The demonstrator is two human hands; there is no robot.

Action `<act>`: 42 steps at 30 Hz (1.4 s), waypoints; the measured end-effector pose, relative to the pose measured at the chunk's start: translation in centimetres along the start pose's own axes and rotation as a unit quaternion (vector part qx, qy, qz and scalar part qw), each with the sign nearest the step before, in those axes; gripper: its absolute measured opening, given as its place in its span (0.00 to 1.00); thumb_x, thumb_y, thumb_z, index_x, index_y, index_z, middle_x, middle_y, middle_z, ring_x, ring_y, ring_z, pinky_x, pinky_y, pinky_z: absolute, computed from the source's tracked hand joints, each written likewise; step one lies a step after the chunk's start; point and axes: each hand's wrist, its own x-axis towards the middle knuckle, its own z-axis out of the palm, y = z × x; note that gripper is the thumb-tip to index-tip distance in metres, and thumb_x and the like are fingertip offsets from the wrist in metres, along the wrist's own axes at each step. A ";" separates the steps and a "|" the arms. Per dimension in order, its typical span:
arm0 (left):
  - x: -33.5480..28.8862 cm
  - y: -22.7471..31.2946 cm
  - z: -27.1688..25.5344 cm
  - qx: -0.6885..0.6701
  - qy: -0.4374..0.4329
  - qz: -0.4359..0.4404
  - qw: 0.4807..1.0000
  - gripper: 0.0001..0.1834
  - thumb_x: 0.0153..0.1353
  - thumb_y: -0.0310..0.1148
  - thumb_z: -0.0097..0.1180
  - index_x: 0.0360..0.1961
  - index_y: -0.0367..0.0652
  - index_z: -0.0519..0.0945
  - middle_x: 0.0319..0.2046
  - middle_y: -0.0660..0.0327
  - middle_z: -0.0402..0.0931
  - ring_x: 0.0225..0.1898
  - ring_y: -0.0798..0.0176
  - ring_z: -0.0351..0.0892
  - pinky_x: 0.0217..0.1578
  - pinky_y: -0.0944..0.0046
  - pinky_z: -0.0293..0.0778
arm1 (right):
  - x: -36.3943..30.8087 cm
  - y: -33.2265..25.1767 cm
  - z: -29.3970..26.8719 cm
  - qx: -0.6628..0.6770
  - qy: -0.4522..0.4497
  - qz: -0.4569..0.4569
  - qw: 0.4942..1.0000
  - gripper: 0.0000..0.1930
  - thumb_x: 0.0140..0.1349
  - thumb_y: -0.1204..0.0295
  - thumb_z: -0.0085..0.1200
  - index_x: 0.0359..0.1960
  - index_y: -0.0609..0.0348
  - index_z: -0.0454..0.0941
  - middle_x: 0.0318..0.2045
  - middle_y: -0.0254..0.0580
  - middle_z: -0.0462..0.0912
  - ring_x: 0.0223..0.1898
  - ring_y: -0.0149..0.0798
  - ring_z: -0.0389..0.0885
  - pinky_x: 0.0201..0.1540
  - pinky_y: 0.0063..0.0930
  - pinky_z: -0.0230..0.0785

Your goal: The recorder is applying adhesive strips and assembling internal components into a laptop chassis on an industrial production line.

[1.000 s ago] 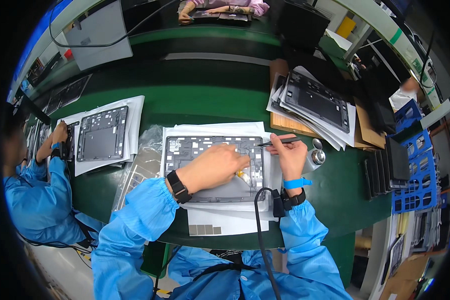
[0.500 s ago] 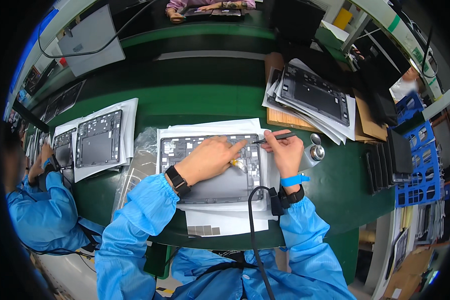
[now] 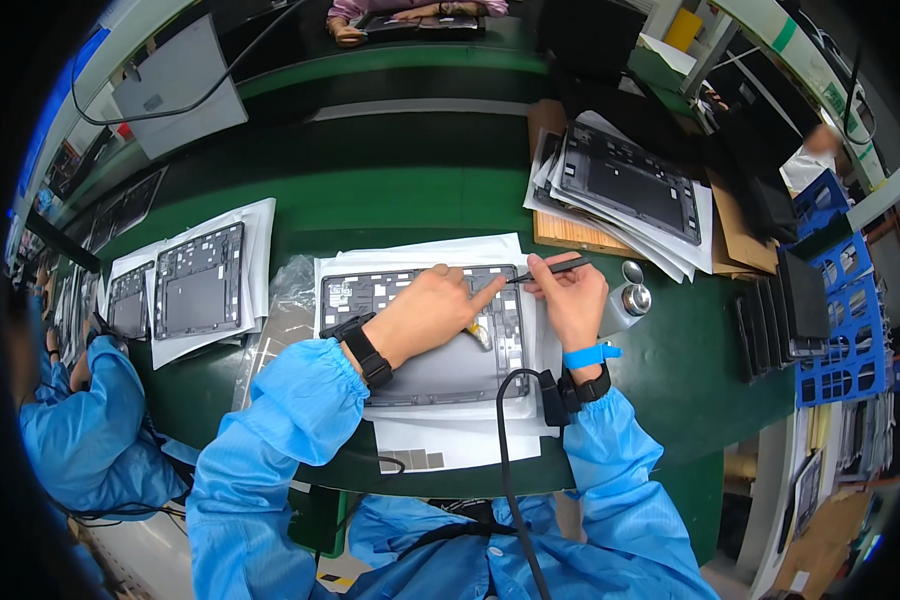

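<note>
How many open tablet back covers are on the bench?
3 clearly: one under both hands, one to the left on paper, one topping the right stack; more may be hidden beneath.

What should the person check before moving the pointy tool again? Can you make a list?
1. Tool gripped: right hand holds the dark tweezers. Ok.
2. Panel steadied: left hand rests on the grey tablet frame. Ok.
3. Frame on white paper, flat. Ok.
4. Left fingertip sits right beside the tweezers' tip. Not ok, a bit close.
5. What the tip touches: too small. Cannot tell.
6. Black cable crosses the frame's near edge. Not ok, may snag.
</note>
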 end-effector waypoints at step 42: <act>-15.6 2.1 -2.5 -0.653 0.249 -0.487 0.524 0.17 0.71 0.42 0.54 0.47 0.37 0.78 0.41 0.58 0.80 0.39 0.68 0.76 0.41 0.66 0.72 | -9.7 -0.3 -1.5 -0.287 0.005 -0.141 0.948 0.10 0.56 0.70 0.66 0.35 0.65 0.85 0.25 0.47 0.79 0.26 0.47 0.79 0.31 0.37 0.69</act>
